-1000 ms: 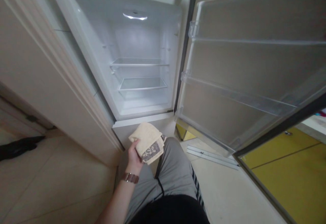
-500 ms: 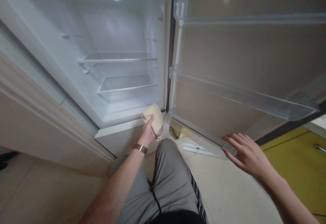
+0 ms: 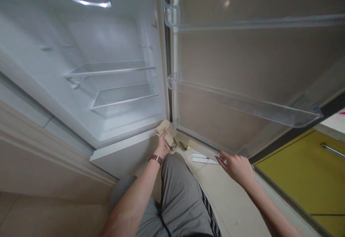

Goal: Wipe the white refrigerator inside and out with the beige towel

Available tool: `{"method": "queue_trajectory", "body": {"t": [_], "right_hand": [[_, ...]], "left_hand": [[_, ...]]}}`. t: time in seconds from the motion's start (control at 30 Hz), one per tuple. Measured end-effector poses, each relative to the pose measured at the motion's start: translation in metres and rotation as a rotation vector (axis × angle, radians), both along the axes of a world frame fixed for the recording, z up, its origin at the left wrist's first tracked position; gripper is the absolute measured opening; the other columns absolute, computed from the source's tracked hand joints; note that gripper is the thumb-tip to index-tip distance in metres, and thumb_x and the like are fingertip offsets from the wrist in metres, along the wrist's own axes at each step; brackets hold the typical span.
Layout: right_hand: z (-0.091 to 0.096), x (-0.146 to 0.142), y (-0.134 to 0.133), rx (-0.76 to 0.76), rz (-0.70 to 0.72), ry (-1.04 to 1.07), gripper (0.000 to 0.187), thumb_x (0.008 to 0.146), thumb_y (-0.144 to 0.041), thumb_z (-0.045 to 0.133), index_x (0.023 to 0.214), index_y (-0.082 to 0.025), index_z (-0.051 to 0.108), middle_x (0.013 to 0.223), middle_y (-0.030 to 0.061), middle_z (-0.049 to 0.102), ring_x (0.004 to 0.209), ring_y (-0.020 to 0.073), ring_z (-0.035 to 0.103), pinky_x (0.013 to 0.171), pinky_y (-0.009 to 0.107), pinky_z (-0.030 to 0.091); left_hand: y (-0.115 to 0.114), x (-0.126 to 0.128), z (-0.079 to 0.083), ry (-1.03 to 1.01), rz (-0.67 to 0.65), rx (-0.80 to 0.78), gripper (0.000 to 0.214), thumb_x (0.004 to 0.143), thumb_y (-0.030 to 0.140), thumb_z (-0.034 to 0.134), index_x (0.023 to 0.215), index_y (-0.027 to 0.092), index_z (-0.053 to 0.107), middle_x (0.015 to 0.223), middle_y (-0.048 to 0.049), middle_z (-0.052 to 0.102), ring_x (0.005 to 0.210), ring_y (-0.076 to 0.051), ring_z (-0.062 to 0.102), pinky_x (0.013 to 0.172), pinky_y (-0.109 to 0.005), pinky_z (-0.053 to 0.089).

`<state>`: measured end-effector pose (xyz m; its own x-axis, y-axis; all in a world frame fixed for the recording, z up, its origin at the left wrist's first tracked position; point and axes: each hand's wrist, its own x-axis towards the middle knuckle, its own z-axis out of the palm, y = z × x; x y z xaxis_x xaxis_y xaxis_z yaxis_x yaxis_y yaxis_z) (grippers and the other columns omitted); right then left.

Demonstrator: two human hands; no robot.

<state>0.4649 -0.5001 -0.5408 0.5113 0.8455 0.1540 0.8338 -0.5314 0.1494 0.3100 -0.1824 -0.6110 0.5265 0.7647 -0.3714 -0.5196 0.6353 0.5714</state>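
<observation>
My left hand [image 3: 162, 145] is closed around a folded cream cloth [image 3: 164, 126] with a patterned end. The cloth is at the hinge-side bottom corner of the open refrigerator [image 3: 126, 142], next to the lowest clear door shelf [image 3: 201, 142]. At the lower edge of the refrigerator door [image 3: 242, 61] is my right hand [image 3: 237, 167], its fingers bent around that edge near the shelf's outer end. The hand itself hides part of this grip.
Two glass shelves [image 3: 124, 96] sit inside the lit refrigerator. Clear door shelves [image 3: 242, 100] jut out from the door. A white strip [image 3: 202, 158] lies on the tiled floor under the door. Yellow cabinets [image 3: 304, 172] stand at the right.
The view has shifted, moving the refrigerator left in the picture. My left hand has brought the cloth closer to the door hinge corner. My right hand's spread fingers have curled at the door's edge.
</observation>
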Motion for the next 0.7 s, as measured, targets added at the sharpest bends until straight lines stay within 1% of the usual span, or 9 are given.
{"method": "queue_trajectory", "body": {"t": [0.1,0.17,0.3,0.4,0.53,0.6,0.63,0.7], "right_hand": [[-0.004,-0.005,0.0,-0.003,-0.003,-0.042,0.042,0.109,-0.051,0.041,0.091,-0.025,0.067,0.075,0.0034,0.076,0.065,0.0193,0.072,0.058,0.03,0.01],[-0.005,-0.011,0.001,-0.003,-0.004,-0.046,0.039,0.109,-0.049,0.042,0.093,-0.025,0.068,0.077,0.0026,0.077,0.066,0.0193,0.072,0.058,0.03,0.01],[-0.006,-0.022,0.003,0.023,-0.011,-0.056,0.033,0.107,-0.046,0.047,0.095,-0.025,0.069,0.08,0.0012,0.078,0.064,0.0181,0.072,0.057,0.031,0.011],[-0.008,-0.028,0.005,0.098,0.027,-0.102,0.034,0.106,-0.045,0.049,0.091,-0.024,0.07,0.077,0.0016,0.077,0.063,0.0167,0.071,0.057,0.032,0.015],[-0.01,-0.032,0.005,0.215,0.076,-0.197,0.037,0.106,-0.042,0.048,0.085,-0.022,0.071,0.072,0.0029,0.074,0.062,0.016,0.069,0.059,0.031,0.023],[-0.01,-0.033,0.006,0.247,0.075,-0.2,0.039,0.106,-0.042,0.048,0.08,-0.022,0.07,0.069,0.0023,0.073,0.06,0.0158,0.067,0.06,0.03,0.025],[-0.01,-0.034,0.006,0.256,0.072,-0.193,0.039,0.106,-0.042,0.048,0.078,-0.022,0.069,0.068,0.0018,0.072,0.059,0.0157,0.066,0.06,0.03,0.025],[-0.01,-0.035,0.007,0.264,0.074,-0.18,0.04,0.105,-0.042,0.049,0.076,-0.022,0.068,0.066,0.0011,0.072,0.058,0.0155,0.065,0.06,0.03,0.024]], "left_hand": [[-0.009,-0.001,-0.01,-0.037,0.023,-0.134,0.031,0.103,0.035,0.055,0.117,0.013,0.071,0.106,-0.013,0.078,0.1,-0.026,0.076,0.097,-0.041,0.06],[-0.019,0.001,-0.015,-0.067,0.03,-0.202,0.034,0.105,0.039,0.05,0.119,0.015,0.07,0.108,-0.0112,0.078,0.097,-0.025,0.076,0.095,-0.041,0.061],[-0.053,0.011,-0.024,-0.11,-0.02,-0.309,0.039,0.104,0.044,0.05,0.116,0.015,0.072,0.108,-0.013,0.077,0.097,-0.027,0.076,0.094,-0.044,0.062],[-0.085,0.021,-0.03,-0.148,-0.102,-0.387,0.037,0.103,0.044,0.051,0.112,0.015,0.073,0.105,-0.0134,0.078,0.097,-0.029,0.077,0.095,-0.045,0.061],[-0.124,0.031,-0.039,-0.198,-0.284,-0.444,0.038,0.103,0.044,0.051,0.109,0.016,0.076,0.101,-0.0165,0.078,0.102,-0.03,0.077,0.092,-0.038,0.06],[-0.133,0.033,-0.041,-0.186,-0.34,-0.443,0.04,0.102,0.046,0.053,0.108,0.014,0.076,0.095,-0.0172,0.078,0.101,-0.032,0.077,0.091,-0.04,0.061],[-0.133,0.034,-0.042,-0.168,-0.341,-0.433,0.041,0.102,0.047,0.054,0.108,0.013,0.076,0.093,-0.0168,0.078,0.099,-0.032,0.077,0.091,-0.041,0.061],[-0.125,0.033,-0.041,-0.121,-0.291,-0.407,0.039,0.1,0.044,0.056,0.103,0.01,0.076,0.089,-0.0158,0.078,0.095,-0.032,0.078,0.09,-0.042,0.062]]}}
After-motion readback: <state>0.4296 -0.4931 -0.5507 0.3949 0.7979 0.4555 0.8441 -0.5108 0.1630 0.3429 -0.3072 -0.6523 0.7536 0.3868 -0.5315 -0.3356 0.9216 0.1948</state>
